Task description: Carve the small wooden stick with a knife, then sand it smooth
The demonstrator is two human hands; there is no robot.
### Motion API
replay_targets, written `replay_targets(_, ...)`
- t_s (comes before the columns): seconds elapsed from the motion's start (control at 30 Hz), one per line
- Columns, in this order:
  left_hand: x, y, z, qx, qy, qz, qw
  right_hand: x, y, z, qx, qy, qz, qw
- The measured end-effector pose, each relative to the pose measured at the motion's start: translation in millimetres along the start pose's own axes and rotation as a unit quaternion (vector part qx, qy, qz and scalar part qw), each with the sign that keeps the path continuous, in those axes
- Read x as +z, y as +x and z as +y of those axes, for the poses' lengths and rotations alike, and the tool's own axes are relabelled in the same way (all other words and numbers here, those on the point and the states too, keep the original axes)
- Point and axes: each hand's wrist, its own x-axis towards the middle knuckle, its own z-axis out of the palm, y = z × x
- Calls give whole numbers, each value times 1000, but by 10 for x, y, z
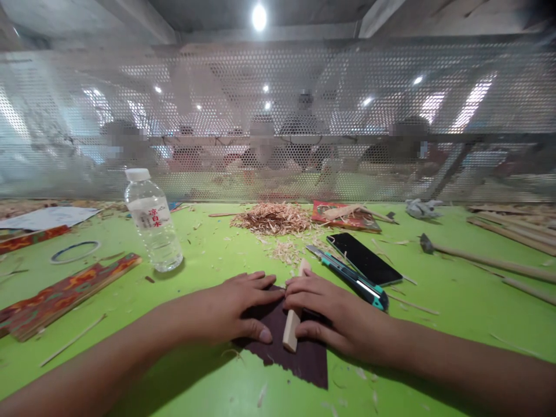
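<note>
A dark brown sheet of sandpaper [306, 368] with a ragged front edge lies on the green table in front of me. My left hand [232, 307] rests flat on its left side, fingers stretched out and thumb apart, holding nothing. On the sheet's right part, my right hand [334, 310] is closed around a small pale wooden block [290, 337]. The block's near end and far tip show, while its middle is hidden under my fingers. It lies lengthwise away from me, against the sandpaper. The fingertips of both hands almost meet at the sheet's far side.
Just beyond my right hand are a utility knife [347, 275] and a black phone [367, 258]. A wood shavings pile [271, 219] lies ahead. A water bottle [154, 223] stands left, near patterned wood strips [78, 295]. A hammer [486, 258] lies right; a perforated metal screen [278, 116] rises behind.
</note>
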Motion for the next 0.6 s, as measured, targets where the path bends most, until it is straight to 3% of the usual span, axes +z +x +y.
replay_targets(0.6, 3, 9, 5, -1, 10, -4, 1000, 5, -10, 16, -9, 3, 22, 1000)
